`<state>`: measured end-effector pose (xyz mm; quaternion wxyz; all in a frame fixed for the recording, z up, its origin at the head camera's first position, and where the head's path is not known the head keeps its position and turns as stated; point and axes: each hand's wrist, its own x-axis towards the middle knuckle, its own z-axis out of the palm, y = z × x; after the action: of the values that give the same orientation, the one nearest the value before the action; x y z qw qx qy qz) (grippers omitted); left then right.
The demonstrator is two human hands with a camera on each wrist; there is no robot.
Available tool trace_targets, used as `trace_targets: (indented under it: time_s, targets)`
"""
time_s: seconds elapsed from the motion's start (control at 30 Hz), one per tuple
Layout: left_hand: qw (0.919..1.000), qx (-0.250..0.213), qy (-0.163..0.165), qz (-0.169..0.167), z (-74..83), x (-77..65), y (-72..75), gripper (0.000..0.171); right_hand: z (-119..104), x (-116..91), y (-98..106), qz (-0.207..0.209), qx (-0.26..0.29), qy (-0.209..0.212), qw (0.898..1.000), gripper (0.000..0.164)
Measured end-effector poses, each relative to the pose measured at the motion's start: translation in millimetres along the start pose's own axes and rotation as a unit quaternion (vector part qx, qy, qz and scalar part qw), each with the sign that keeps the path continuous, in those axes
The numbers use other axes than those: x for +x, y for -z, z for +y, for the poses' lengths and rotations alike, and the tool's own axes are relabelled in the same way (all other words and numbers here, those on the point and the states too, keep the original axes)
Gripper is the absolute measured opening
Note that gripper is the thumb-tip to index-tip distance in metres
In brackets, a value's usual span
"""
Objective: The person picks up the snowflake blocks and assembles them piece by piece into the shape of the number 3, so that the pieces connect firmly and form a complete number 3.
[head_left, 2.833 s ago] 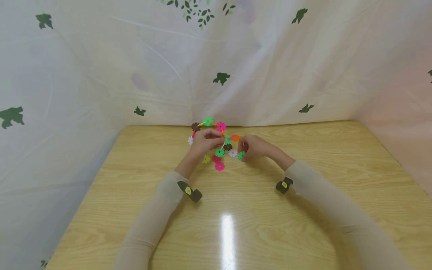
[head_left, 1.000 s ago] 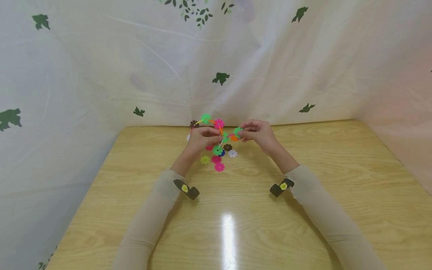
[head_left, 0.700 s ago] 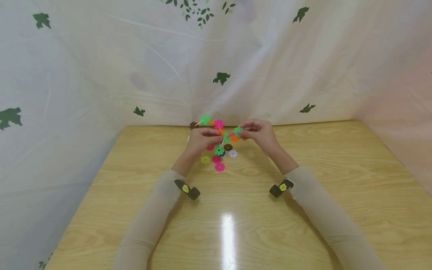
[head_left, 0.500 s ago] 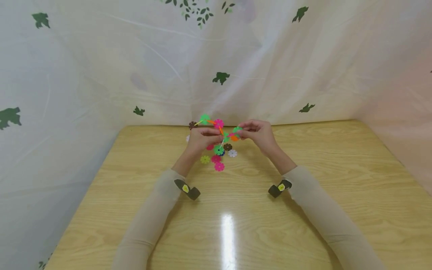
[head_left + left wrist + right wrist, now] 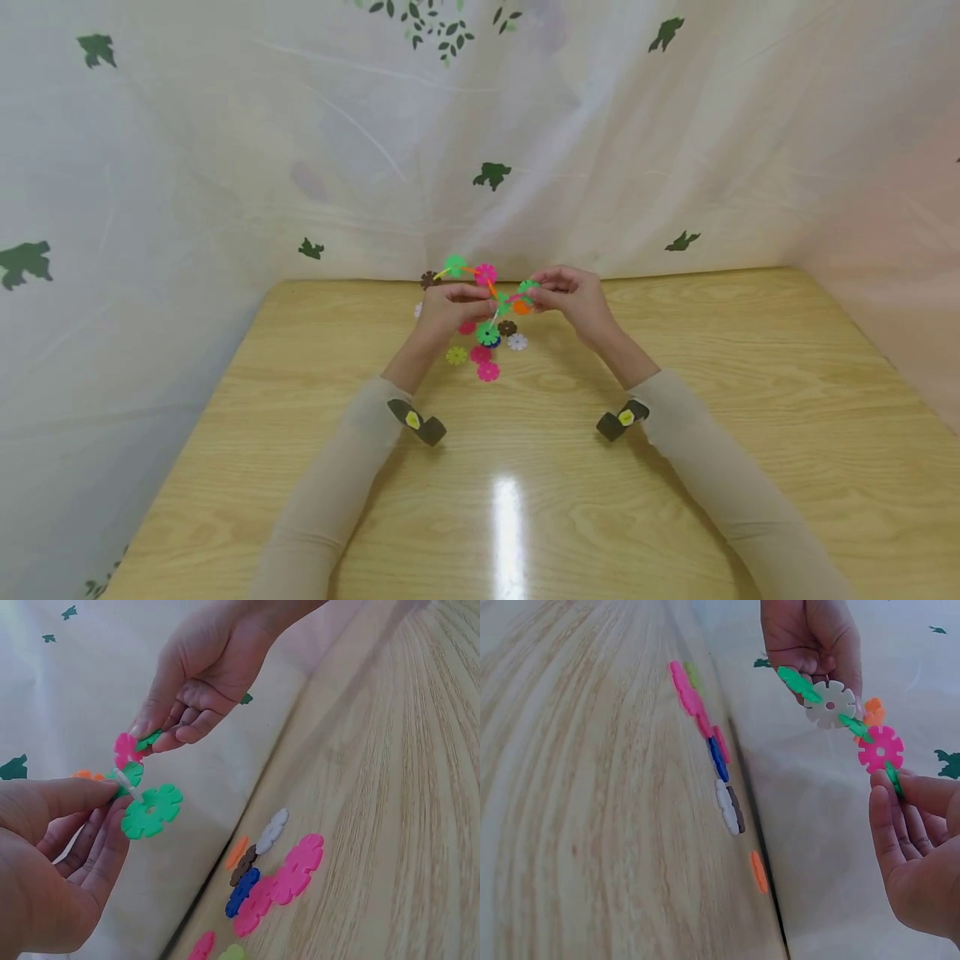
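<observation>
My left hand [image 5: 450, 312] pinches a chain of flower-shaped plastic building discs, held above the table. The chain curves away behind that hand through a pink disc [image 5: 486, 274] and a green disc [image 5: 455, 266]. Towards me it ends in another green disc [image 5: 152, 812], joined by a white disc [image 5: 819, 712]. On the right a pink disc [image 5: 868, 752] slots into the chain. My right hand [image 5: 577, 302] pinches a small green disc [image 5: 894, 780] against that pink disc's edge; whether the slots are fully engaged I cannot tell. The left fingers cover part of the chain.
Loose discs lie on the wooden table [image 5: 360, 500] below the hands: yellow [image 5: 456, 356], pink [image 5: 488, 372], brown [image 5: 507, 328], white [image 5: 517, 342], blue [image 5: 242, 892] and orange [image 5: 759, 871]. A patterned cloth [image 5: 592, 167] hangs behind the table's far edge.
Since the oldest frame, my right hand has risen from low beside the loose discs, bringing the green disc up to the chain's pink disc. Over the last second both hands have stayed nearly still.
</observation>
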<state>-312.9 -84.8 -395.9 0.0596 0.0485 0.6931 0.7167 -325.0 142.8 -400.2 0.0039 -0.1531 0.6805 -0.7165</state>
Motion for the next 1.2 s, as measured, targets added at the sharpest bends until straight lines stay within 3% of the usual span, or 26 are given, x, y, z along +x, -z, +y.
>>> trace_targets:
  time_s: [0.23, 0.53, 0.8, 1.07, 1.2]
  targets:
    - [0.9997, 0.001, 0.023, 0.004, -0.2, -3.2, 1.2, 0.021, 1, -1, 3, -0.028, -0.014, -0.016, 0.999, 0.023]
    - [0.9997, 0.0, 0.025, 0.006, -3.8, -2.0, 3.6, 0.021, -4, -2, 16, -0.084, -0.086, -0.058, 0.991, 0.036]
    - [0.9997, -0.003, 0.02, 0.017, -0.8, 3.2, 5.8, 0.015, -12, 3, 27, -0.152, -0.179, -0.093, 0.968, 0.037]
    - [0.9995, -0.013, 0.024, 0.013, -1.0, 7.6, 9.2, 0.016, 1, 8, 20, -0.239, -0.255, -0.119, 0.929, 0.03]
    - [0.9993, -0.016, 0.031, 0.011, -1.8, 8.5, 8.9, 0.015, 8, 9, 14, -0.248, -0.299, -0.115, 0.914, 0.03]
